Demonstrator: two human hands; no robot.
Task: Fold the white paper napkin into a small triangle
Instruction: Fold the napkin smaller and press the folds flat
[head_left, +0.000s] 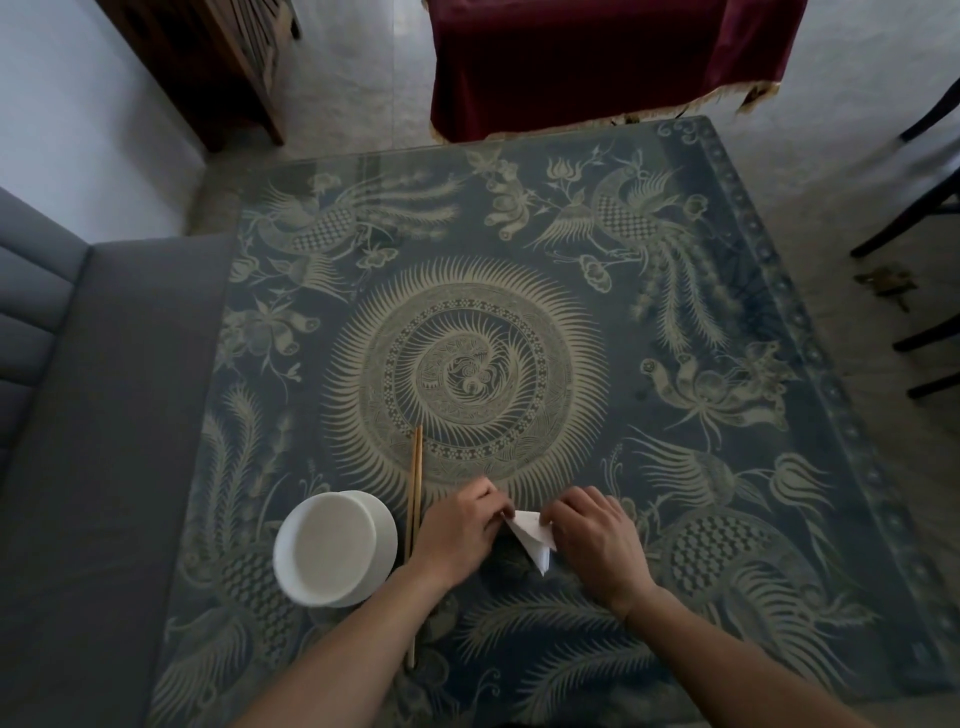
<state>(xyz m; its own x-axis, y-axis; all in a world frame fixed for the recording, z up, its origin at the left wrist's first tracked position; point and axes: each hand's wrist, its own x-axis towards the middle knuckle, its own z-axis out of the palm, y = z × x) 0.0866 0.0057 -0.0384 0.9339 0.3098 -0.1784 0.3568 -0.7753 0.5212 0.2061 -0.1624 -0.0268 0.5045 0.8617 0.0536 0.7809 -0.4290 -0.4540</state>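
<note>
With my left hand (460, 530) and right hand (592, 540) both pinching the small white folded paper napkin (530, 535), I judged uneven pressure could skew the crease.

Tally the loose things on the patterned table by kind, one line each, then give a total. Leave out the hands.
Round white bowl: 1
Thin wooden chopsticks, lying side by side right of the bowl: 2
White paper napkin, folded to a point and held between the left hand and right hand: 1
Total: 4
</note>
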